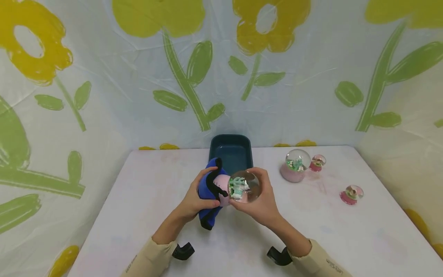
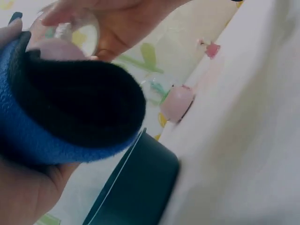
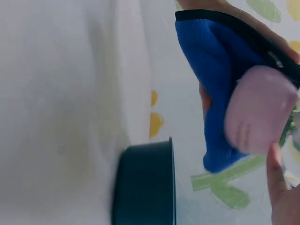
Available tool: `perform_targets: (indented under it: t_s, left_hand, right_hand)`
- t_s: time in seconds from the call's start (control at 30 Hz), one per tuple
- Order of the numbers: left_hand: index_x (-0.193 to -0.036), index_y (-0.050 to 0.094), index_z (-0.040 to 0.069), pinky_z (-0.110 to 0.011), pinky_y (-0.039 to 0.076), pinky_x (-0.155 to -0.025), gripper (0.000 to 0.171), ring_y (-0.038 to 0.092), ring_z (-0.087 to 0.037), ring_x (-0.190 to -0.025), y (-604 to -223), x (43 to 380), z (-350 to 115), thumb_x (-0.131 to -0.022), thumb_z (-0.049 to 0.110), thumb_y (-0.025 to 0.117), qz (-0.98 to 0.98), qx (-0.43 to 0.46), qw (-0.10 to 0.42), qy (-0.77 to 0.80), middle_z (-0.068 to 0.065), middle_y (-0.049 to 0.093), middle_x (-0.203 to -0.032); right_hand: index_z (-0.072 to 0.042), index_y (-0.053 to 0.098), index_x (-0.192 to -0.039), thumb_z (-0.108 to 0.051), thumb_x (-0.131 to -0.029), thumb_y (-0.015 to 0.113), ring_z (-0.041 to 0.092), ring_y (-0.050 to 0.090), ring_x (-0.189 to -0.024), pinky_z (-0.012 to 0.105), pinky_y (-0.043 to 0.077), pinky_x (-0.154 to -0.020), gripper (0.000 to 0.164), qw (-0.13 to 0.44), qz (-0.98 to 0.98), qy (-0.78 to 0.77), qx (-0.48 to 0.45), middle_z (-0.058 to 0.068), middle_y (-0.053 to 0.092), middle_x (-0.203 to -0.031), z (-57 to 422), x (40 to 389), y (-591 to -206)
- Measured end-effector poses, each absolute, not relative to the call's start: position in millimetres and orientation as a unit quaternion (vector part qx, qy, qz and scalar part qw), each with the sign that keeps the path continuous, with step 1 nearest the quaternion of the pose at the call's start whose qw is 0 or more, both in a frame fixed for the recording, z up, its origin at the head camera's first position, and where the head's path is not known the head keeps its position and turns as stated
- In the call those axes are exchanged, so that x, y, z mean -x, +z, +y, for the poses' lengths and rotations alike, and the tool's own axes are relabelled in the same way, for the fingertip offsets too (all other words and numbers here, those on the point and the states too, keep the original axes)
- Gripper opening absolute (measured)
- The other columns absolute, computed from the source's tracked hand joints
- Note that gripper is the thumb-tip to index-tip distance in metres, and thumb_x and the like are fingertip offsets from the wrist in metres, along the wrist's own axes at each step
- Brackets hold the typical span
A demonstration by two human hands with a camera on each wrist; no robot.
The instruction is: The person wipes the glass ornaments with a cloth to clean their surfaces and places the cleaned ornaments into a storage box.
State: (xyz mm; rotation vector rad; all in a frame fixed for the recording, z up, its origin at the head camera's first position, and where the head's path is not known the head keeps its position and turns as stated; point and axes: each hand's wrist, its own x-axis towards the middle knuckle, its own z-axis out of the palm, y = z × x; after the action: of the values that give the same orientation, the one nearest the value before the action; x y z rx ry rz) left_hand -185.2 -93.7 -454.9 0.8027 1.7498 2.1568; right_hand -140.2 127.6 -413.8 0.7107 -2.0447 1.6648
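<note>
Above the table, my right hand (image 1: 264, 198) grips the clear globe of a snow globe (image 1: 243, 186), tilted on its side with its pink base to the left. Green and white figures show inside the glass. My left hand (image 1: 194, 198) holds a blue cloth with black edging (image 1: 207, 188) against that pink base. In the right wrist view, the cloth (image 3: 206, 61) wraps partly behind the pink base (image 3: 258, 110). The left wrist view shows the cloth's black-edged fold (image 2: 84, 108) up close, covering part of the globe.
A dark teal bin (image 1: 231, 144) stands at the table's back, just beyond the hands. To the right are a larger snow globe with a pink base (image 1: 292, 173), a small one beside it (image 1: 316, 165), and another small one (image 1: 348, 197) nearer the right edge.
</note>
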Motion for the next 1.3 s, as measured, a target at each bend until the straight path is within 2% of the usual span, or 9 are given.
perform_targets:
  t_s: [0.2, 0.37, 0.5, 0.63, 0.77, 0.87, 1.0, 1.1, 1.3]
  left_hand:
    - [-0.150, 0.022, 0.021, -0.045, 0.048, -0.088, 0.097, 0.046, -0.032, -0.115, -451.6, 184.4, -82.8, -0.075, 0.036, 0.083, 0.568, -0.296, 0.139, 0.756, -0.018, 0.038, -0.137]
    - [-0.142, 0.030, 0.015, -0.043, 0.051, -0.083, 0.083, 0.052, -0.030, -0.107, -456.3, 181.5, -79.9, -0.077, 0.027, 0.081, 0.576, -0.281, 0.126, 0.757, -0.018, 0.043, -0.130]
    - [-0.137, 0.037, 0.012, -0.045, 0.052, -0.081, 0.075, 0.055, -0.031, -0.104, -461.3, 177.5, -80.7, -0.077, 0.023, 0.079, 0.601, -0.274, 0.114, 0.742, -0.018, 0.048, -0.125]
    - [-0.135, 0.042, 0.014, -0.048, 0.049, -0.084, 0.070, 0.052, -0.032, -0.108, -460.2, 176.7, -80.2, -0.077, 0.024, 0.079, 0.633, -0.288, 0.095, 0.712, -0.014, 0.049, -0.126]
    - [-0.133, 0.045, 0.019, -0.048, 0.047, -0.087, 0.068, 0.046, -0.033, -0.115, -456.3, 179.6, -78.5, -0.076, 0.019, 0.081, 0.675, -0.306, 0.069, 0.668, -0.009, 0.046, -0.131]
    - [-0.132, 0.045, 0.022, -0.046, 0.049, -0.086, 0.072, 0.044, -0.035, -0.117, -453.6, 179.9, -78.1, -0.072, 0.014, 0.083, 0.702, -0.311, 0.066, 0.637, -0.007, 0.042, -0.135]
    - [-0.130, 0.045, 0.026, -0.044, 0.050, -0.085, 0.078, 0.041, -0.033, -0.120, -450.6, 179.0, -80.7, -0.066, 0.015, 0.087, 0.733, -0.325, 0.047, 0.595, -0.005, 0.038, -0.138]
    - [-0.130, 0.044, 0.025, -0.045, 0.049, -0.085, 0.079, 0.042, -0.032, -0.120, -450.5, 179.3, -84.6, -0.064, 0.015, 0.088, 0.735, -0.336, 0.038, 0.588, -0.005, 0.039, -0.137]
    - [-0.131, 0.044, 0.018, -0.048, 0.050, -0.084, 0.078, 0.047, -0.033, -0.113, -459.5, 182.1, -88.4, -0.066, 0.012, 0.086, 0.681, -0.340, 0.076, 0.644, -0.007, 0.044, -0.133]
  right_hand:
    - [0.001, 0.032, -0.132, 0.010, -0.060, 0.085, 0.025, 0.047, -0.116, 0.032, 0.047, -0.089, 0.090, 0.187, -0.697, 0.652, -0.234, 0.015, 0.044, -0.129, 125.3, 150.2, -444.1]
    - [-0.001, 0.031, -0.134, 0.003, -0.060, 0.089, 0.024, 0.046, -0.116, 0.035, 0.045, -0.091, 0.094, 0.187, -0.726, 0.619, -0.233, 0.014, 0.045, -0.130, 127.4, 151.8, -463.1]
    - [-0.004, 0.037, -0.135, -0.007, -0.054, 0.095, 0.025, 0.051, -0.114, 0.035, 0.047, -0.092, 0.100, 0.210, -0.791, 0.483, -0.312, 0.013, 0.047, -0.132, 141.6, 151.4, -470.4]
    - [-0.007, 0.046, -0.131, -0.011, -0.054, 0.095, 0.030, 0.060, -0.106, 0.036, 0.053, -0.085, 0.091, 0.253, -0.799, 0.372, -0.399, 0.016, 0.048, -0.131, 153.3, 155.1, -468.5]
    - [-0.004, 0.052, -0.125, -0.016, -0.055, 0.093, 0.026, 0.060, -0.101, 0.033, 0.053, -0.082, 0.082, 0.273, -0.789, 0.371, -0.408, 0.015, 0.054, -0.123, 156.1, 161.8, -466.2]
    - [-0.001, 0.051, -0.125, -0.019, -0.055, 0.093, 0.022, 0.059, -0.098, 0.032, 0.054, -0.078, 0.084, 0.230, -0.789, 0.425, -0.380, 0.011, 0.058, -0.117, 156.1, 163.2, -466.3]
    - [-0.010, 0.050, -0.127, -0.022, -0.061, 0.092, 0.023, 0.057, -0.097, 0.037, 0.053, -0.073, 0.080, 0.090, -0.797, 0.529, -0.276, 0.004, 0.059, -0.116, 153.0, 156.7, -459.6]
    - [-0.019, 0.047, -0.129, -0.026, -0.064, 0.091, 0.024, 0.055, -0.102, 0.039, 0.053, -0.076, 0.078, 0.027, -0.804, 0.554, -0.213, 0.000, 0.056, -0.119, 149.2, 150.3, -453.0]
    - [-0.010, 0.044, -0.133, -0.022, -0.061, 0.093, 0.021, 0.057, -0.106, 0.034, 0.051, -0.085, 0.088, 0.141, -0.812, 0.418, -0.383, 0.009, 0.051, -0.129, 154.1, 152.2, -453.0]
